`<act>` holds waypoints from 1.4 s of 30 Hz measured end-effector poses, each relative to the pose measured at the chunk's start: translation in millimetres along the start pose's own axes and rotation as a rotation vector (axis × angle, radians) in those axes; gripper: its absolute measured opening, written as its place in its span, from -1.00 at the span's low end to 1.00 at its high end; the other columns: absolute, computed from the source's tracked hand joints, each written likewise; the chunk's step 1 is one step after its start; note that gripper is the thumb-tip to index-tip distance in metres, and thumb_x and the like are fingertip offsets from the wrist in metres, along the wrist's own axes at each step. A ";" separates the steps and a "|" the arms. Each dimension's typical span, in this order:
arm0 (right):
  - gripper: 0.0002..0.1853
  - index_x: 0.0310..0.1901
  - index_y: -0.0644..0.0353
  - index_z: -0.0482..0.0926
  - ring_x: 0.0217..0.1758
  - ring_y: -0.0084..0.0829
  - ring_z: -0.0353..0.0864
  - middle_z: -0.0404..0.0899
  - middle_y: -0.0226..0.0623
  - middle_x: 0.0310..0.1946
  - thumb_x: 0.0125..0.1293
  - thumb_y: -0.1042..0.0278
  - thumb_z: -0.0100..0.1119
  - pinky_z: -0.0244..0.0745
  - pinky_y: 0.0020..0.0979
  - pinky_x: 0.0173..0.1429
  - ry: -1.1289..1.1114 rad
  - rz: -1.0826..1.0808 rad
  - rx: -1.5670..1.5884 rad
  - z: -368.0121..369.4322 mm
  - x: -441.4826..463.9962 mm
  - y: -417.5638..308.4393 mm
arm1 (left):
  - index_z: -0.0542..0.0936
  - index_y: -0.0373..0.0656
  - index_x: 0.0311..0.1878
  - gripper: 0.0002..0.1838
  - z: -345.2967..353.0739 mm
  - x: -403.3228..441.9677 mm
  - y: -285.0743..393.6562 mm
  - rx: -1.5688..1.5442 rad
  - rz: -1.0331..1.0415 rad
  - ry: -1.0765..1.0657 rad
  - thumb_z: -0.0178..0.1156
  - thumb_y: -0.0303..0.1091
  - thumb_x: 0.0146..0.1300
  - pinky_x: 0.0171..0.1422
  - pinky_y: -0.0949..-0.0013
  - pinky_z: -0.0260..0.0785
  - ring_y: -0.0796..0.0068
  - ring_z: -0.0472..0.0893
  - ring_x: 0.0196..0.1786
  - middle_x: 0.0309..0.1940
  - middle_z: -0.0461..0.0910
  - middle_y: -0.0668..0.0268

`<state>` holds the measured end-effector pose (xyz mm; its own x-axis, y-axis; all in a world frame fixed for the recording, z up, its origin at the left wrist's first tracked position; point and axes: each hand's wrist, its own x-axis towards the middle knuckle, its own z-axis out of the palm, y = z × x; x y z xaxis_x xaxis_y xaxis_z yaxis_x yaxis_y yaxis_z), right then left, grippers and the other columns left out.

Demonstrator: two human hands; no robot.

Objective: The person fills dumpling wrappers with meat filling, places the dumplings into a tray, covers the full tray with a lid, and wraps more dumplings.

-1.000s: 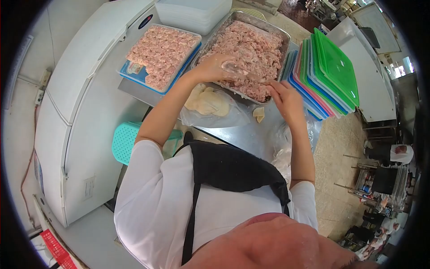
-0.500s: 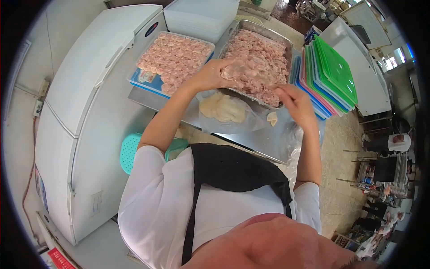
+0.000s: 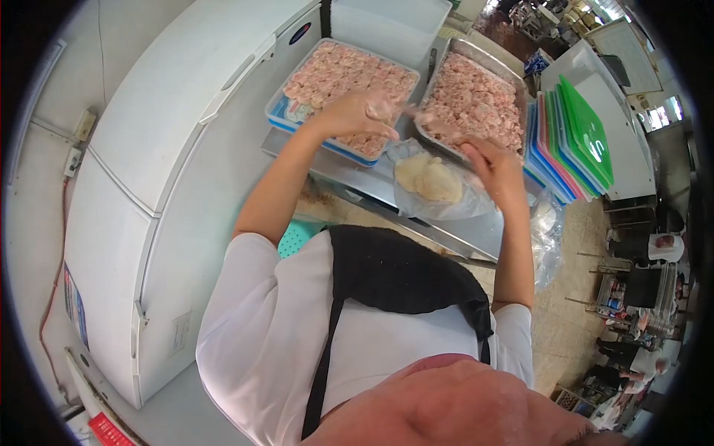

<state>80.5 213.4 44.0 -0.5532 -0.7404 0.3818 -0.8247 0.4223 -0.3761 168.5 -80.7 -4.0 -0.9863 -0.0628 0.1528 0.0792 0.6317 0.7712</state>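
Note:
My left hand (image 3: 355, 115) is over the front of a lidless plastic tray (image 3: 277, 117) that holds rows of small meat-filled dumplings (image 3: 349, 70). Its fingers are curled and smeared by motion; something pale shows at them, but I cannot make it out. My right hand (image 3: 492, 165) is at the near edge of a steel pan (image 3: 513, 70) of ground meat (image 3: 472, 93), its fingers pressed together. A blurred pinkish streak lies between the hands. Below them, a pile of thin pale round wrappers (image 3: 428, 178) sits on a clear plastic bag (image 3: 416, 207).
Stacked coloured lids (image 3: 584, 123) stand right of the pan, with another plastic bag (image 3: 547, 230) below. White containers (image 3: 387, 26) are behind the tray. A large white freezer (image 3: 178, 149) fills the left. A turquoise basket (image 3: 297, 236) is under the steel table (image 3: 349, 182). Several people are far right.
My left hand has gone from the meat pan to over the dumpling tray. My right hand stays by the pan's near edge. The whole view has shifted, so the table appears further right.

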 end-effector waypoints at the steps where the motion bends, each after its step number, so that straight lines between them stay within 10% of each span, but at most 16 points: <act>1: -0.78 -0.13 0.17 0.66 -0.34 -0.22 0.62 0.64 -0.16 -0.31 0.30 0.25 0.19 0.49 -0.31 -0.23 0.039 0.011 0.078 4.2 -4.3 6.7 | 0.53 -0.21 0.14 -0.30 -9.3 -5.8 -18.9 -0.035 -0.032 0.027 0.46 -0.04 -0.05 0.17 0.30 0.37 0.23 0.57 0.04 -0.02 0.60 0.09; 9: -0.69 -0.06 0.27 0.65 -0.48 -0.71 0.36 0.47 -0.54 -0.52 0.38 0.19 0.15 0.27 -0.59 -0.40 0.091 0.591 0.403 38.3 -82.2 44.6 | 0.51 -0.23 0.03 -0.49 -28.7 -48.3 -119.1 0.283 -0.100 0.234 0.34 -0.27 -0.02 0.09 0.20 0.40 0.11 0.55 0.03 -0.04 0.55 0.04; 14: -0.69 -0.06 0.18 0.67 -0.56 -0.75 0.24 0.36 -0.58 -0.60 0.37 0.13 0.16 0.12 -0.65 -0.49 0.129 0.752 0.526 44.1 -111.1 49.6 | 0.38 -0.17 0.24 -0.33 -22.6 -38.5 -109.6 0.261 -0.281 -0.045 0.31 -0.26 0.00 0.13 0.16 0.39 0.05 0.54 0.09 0.04 0.53 -0.05; 32: -0.66 -0.16 0.19 0.65 -0.49 -0.72 0.23 0.30 -0.59 -0.58 0.43 0.07 0.05 0.14 -0.62 -0.42 0.042 0.690 0.537 22.1 -94.8 115.7 | 0.25 -0.25 0.34 -0.41 10.0 -26.7 -108.9 0.326 -0.401 -0.021 -0.01 -0.45 0.19 0.09 0.06 0.38 -0.10 0.56 0.01 -0.06 0.56 -0.18; 35: -0.63 -0.23 0.20 0.61 -0.51 -0.52 0.34 0.36 -0.43 -0.61 0.46 0.05 -0.03 0.24 -0.48 -0.38 -0.065 0.608 0.368 -2.6 -84.7 136.1 | 0.19 -0.08 0.42 -0.35 29.5 -35.1 -145.7 0.477 -0.213 0.070 -0.01 -0.38 0.21 0.07 0.00 0.34 -0.04 0.55 0.00 -0.02 0.57 -0.05; 38: -0.66 -0.27 0.20 0.61 -0.39 -0.07 0.53 0.53 -0.12 -0.49 0.38 0.07 0.04 0.40 -0.19 -0.30 -0.118 0.328 -0.249 -25.8 -81.1 180.8 | 0.28 -0.11 0.36 -0.42 32.4 -25.6 -73.3 0.759 -0.622 -0.090 0.00 -0.40 0.22 0.16 0.03 0.31 0.02 0.52 0.08 0.06 0.52 -0.05; 42: -0.62 -0.46 0.20 0.58 -0.34 -0.08 0.60 0.57 -0.16 -0.44 0.31 0.03 0.09 0.44 -0.09 -0.31 -0.245 0.129 -0.440 -59.0 -64.8 217.7 | 0.44 -0.13 0.22 -0.52 72.9 -12.7 -26.1 0.713 -0.181 0.170 0.09 -0.40 0.19 0.25 0.07 0.28 0.03 0.49 0.11 0.05 0.51 -0.04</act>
<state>-70.1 384.2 -12.8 -0.6531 -0.7465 0.1272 -0.7524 0.6587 0.0035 168.4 -40.0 -71.1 -0.9343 -0.2952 0.1999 -0.2520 0.9434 0.2156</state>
